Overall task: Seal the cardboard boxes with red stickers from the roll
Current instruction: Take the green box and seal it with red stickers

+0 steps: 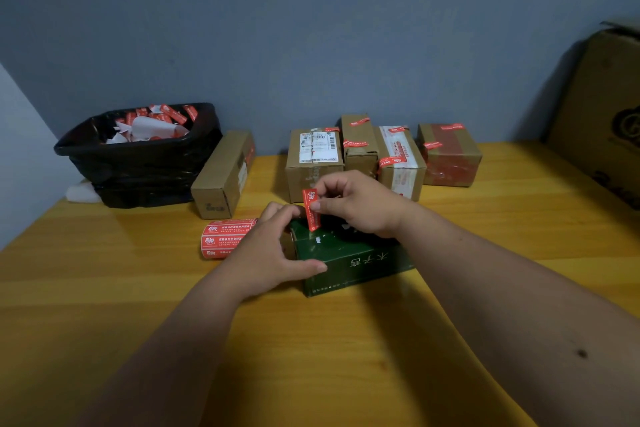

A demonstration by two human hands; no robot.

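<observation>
A dark green cardboard box lies on the wooden table in front of me. My right hand pinches a red sticker and holds it upright over the box's far left corner. My left hand grips the box's left end, thumb along its near side. The roll of red stickers lies on its side just left of my left hand.
Several brown boxes with red stickers stand in a row at the back. One long brown box lies beside a black-lined bin filled with sticker scraps and backing paper. A big cardboard carton stands at the right edge.
</observation>
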